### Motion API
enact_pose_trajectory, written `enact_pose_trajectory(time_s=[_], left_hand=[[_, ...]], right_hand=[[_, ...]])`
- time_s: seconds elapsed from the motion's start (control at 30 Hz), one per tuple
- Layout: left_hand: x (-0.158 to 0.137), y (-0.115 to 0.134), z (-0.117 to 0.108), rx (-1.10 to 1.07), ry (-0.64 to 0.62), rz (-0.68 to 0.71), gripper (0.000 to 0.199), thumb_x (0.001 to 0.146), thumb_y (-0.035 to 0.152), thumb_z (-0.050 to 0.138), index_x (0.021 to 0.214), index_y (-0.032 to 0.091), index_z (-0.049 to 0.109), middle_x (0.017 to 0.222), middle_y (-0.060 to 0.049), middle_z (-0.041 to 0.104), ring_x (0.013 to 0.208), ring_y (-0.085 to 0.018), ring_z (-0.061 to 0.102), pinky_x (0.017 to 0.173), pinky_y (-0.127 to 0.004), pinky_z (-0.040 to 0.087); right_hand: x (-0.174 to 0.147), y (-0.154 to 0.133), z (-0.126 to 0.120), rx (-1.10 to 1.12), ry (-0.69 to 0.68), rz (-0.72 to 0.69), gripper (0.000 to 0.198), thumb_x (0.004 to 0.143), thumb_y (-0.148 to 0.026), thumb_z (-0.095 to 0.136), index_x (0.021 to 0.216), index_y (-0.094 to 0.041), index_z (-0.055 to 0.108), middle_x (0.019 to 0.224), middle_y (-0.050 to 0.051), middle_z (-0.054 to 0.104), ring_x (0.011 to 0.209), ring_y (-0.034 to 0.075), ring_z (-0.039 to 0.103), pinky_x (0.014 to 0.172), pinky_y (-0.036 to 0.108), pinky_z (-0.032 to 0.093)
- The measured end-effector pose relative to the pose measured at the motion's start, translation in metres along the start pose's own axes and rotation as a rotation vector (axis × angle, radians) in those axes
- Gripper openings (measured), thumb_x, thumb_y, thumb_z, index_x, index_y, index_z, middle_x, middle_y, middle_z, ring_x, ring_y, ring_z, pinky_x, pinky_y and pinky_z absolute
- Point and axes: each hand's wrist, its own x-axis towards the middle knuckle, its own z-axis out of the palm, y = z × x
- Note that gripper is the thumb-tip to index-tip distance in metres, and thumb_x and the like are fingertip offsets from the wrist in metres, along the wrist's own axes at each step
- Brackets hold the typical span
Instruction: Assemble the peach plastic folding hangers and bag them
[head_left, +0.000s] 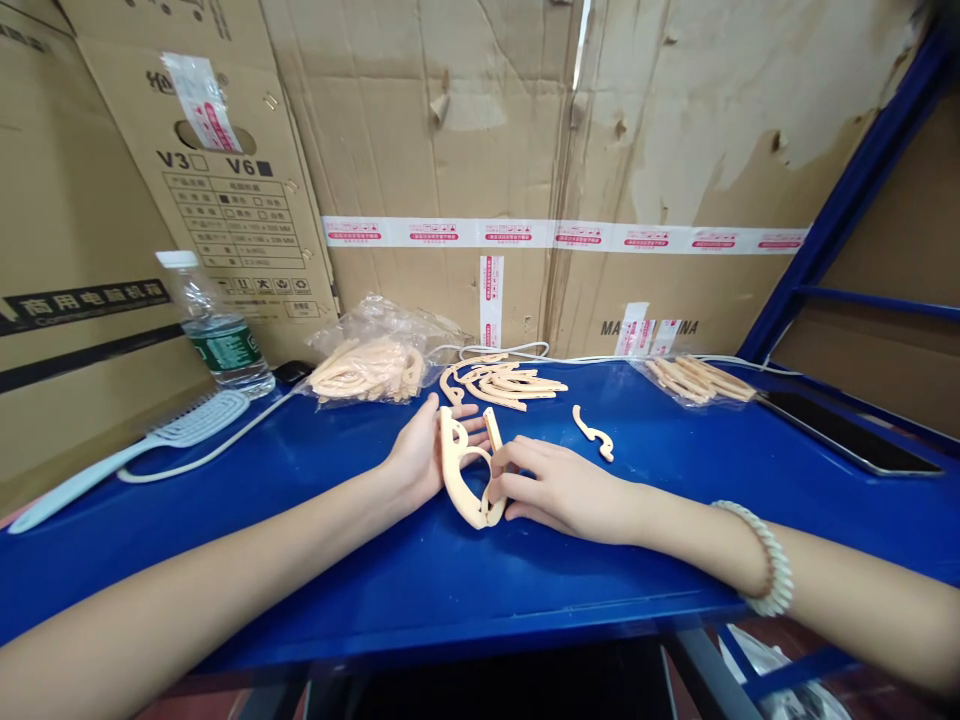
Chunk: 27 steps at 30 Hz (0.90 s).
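Note:
Between my two hands is a beige plastic folding hanger (459,470), its two arms folded up close to each other. My left hand (421,450) supports it from behind and the left, with some fingers showing past the plastic. From the right, my right hand (551,485) is closed around the other arm near the lower joint. Beyond the hands lies a loose pile of curved beige hanger arms (510,382). A single beige hook piece (595,436) rests on the blue table (360,590), to the right of the pile.
A clear bag of beige parts (371,368) sits back left, near a water bottle (225,345) and a pale hairbrush (187,425). At right are a bag of straight pieces (699,380) and a dark tablet-like device (847,435). Cardboard (450,130) walls the back; a white cable (585,359) runs along it.

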Motion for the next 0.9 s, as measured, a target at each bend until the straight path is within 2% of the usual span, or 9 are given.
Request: enact_pose_trajectory(time_s=[0.07, 0.23, 0.33, 0.43, 0.6, 0.73, 0.83, 0.9], left_hand=[[-0.002, -0.001, 0.000, 0.036, -0.026, -0.007, 0.053, 0.100, 0.048, 0.028, 0.105, 0.006, 0.059, 0.090, -0.020, 0.070, 0.069, -0.023, 0.070, 0.058, -0.031, 0.057], [-0.009, -0.013, -0.001, 0.278, -0.117, 0.129, 0.011, 0.093, 0.023, 0.055, 0.097, 0.013, 0.057, 0.085, -0.009, 0.069, 0.063, -0.017, 0.067, 0.066, -0.033, 0.057], [-0.012, -0.017, -0.004, 0.431, -0.151, 0.219, 0.016, 0.086, 0.026, 0.065, 0.093, 0.012, 0.060, 0.081, -0.006, 0.067, 0.062, -0.016, 0.063, 0.061, -0.030, 0.055], [-0.012, -0.017, -0.008, 0.501, -0.118, 0.269, 0.023, 0.080, 0.029, 0.072, 0.090, 0.010, 0.065, 0.073, -0.002, 0.062, 0.059, -0.013, 0.058, 0.056, -0.025, 0.051], [-0.014, -0.011, -0.007, 0.460, -0.030, 0.307, 0.020, 0.074, 0.024, 0.076, 0.084, 0.009, 0.068, 0.075, -0.004, 0.064, 0.054, -0.009, 0.052, 0.047, -0.019, 0.040], [-0.020, -0.009, -0.003, 0.323, 0.011, 0.319, 0.016, 0.074, 0.020, 0.075, 0.085, 0.010, 0.068, 0.080, -0.006, 0.065, 0.066, -0.014, 0.059, 0.050, -0.021, 0.045], [-0.023, -0.011, -0.003, 0.273, -0.001, 0.398, 0.020, 0.072, 0.022, 0.076, 0.086, 0.012, 0.067, 0.083, -0.007, 0.066, 0.075, -0.017, 0.061, 0.053, -0.023, 0.051], [-0.023, -0.012, -0.003, 0.292, -0.031, 0.440, 0.024, 0.070, 0.027, 0.078, 0.085, 0.012, 0.066, 0.081, -0.006, 0.066, 0.074, -0.018, 0.062, 0.055, -0.025, 0.053]], right_hand=[[-0.001, 0.000, 0.001, -0.014, 0.012, 0.027, 0.019, 0.100, -0.028, 0.045, 0.103, -0.019, 0.061, 0.108, 0.009, 0.059, 0.093, 0.019, 0.053, 0.084, 0.033, 0.046], [-0.002, -0.002, 0.002, -0.158, 0.044, 0.077, 0.021, 0.101, -0.023, 0.040, 0.097, -0.016, 0.059, 0.108, 0.011, 0.060, 0.094, 0.021, 0.050, 0.081, 0.035, 0.042], [-0.002, -0.002, 0.001, -0.224, 0.040, 0.076, 0.022, 0.102, -0.022, 0.038, 0.096, -0.016, 0.058, 0.108, 0.011, 0.060, 0.098, 0.022, 0.048, 0.082, 0.036, 0.039], [-0.004, -0.003, -0.002, -0.251, 0.008, 0.090, 0.024, 0.102, -0.023, 0.035, 0.096, -0.015, 0.057, 0.106, 0.011, 0.060, 0.099, 0.023, 0.048, 0.083, 0.037, 0.038], [-0.006, -0.002, -0.004, -0.288, 0.001, 0.142, 0.011, 0.097, -0.023, 0.048, 0.098, -0.016, 0.056, 0.115, 0.012, 0.059, 0.103, 0.025, 0.049, 0.084, 0.040, 0.035], [-0.007, 0.003, -0.002, -0.359, 0.107, 0.218, 0.009, 0.096, -0.026, 0.052, 0.095, -0.017, 0.054, 0.112, 0.011, 0.061, 0.101, 0.025, 0.052, 0.084, 0.040, 0.033], [-0.008, 0.007, 0.001, -0.387, 0.161, 0.280, 0.012, 0.099, -0.021, 0.043, 0.093, -0.017, 0.053, 0.101, 0.009, 0.063, 0.090, 0.021, 0.054, 0.086, 0.038, 0.032], [-0.008, 0.008, 0.002, -0.388, 0.160, 0.287, 0.017, 0.100, -0.016, 0.038, 0.090, -0.017, 0.052, 0.090, 0.007, 0.063, 0.081, 0.019, 0.053, 0.086, 0.037, 0.031]])
